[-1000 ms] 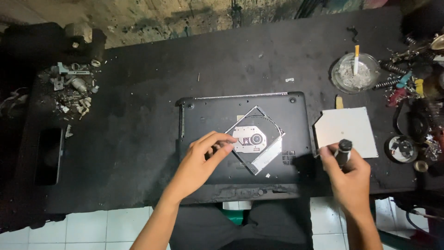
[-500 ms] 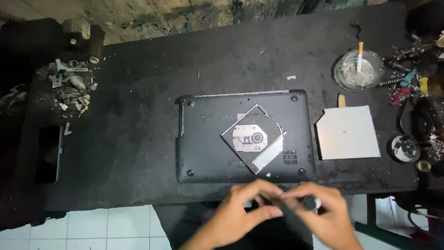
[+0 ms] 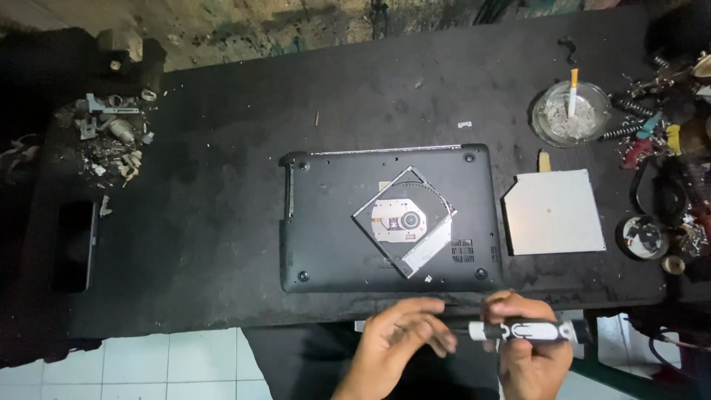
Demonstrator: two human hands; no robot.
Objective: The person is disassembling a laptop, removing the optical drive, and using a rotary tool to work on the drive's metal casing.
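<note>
I am looking down at a dark, dusty table (image 3: pixel 222 222) with a matte, scuffed top. My right hand (image 3: pixel 529 355) is hanging just off its near edge, its fingers (image 3: pixel 518 311) wrapping tightly around a screwdriver (image 3: pixel 522 330) with a black and white cylindrical handle, lying roughly level. My left hand (image 3: pixel 396 341) is sitting just beside it, its fingers (image 3: pixel 429 333) loosely curled and partly spread, reaching toward the driver's tip end; I cannot tell whether they are touching it.

Just beyond my hands, an upturned laptop (image 3: pixel 326 222) is resting on the table, its base a smooth black plastic rectangle with rounded corners and round rubber feet. On top of it an optical drive (image 3: pixel 404 220) is lying turned at an angle, a square of bare grey metal with a round hub in the middle. To the right, on the table, a flat pale metal plate (image 3: pixel 555 213) is lying close beside the laptop.

Farther back on the right, a round glass ashtray (image 3: pixel 544 122) is holding grey ash and a cigarette (image 3: pixel 572 89) leaning on its rim. At the far left a heap of small metal scraps (image 3: pixel 111 141) is lying, and nearer me a dark phone (image 3: pixel 72 244).
</note>
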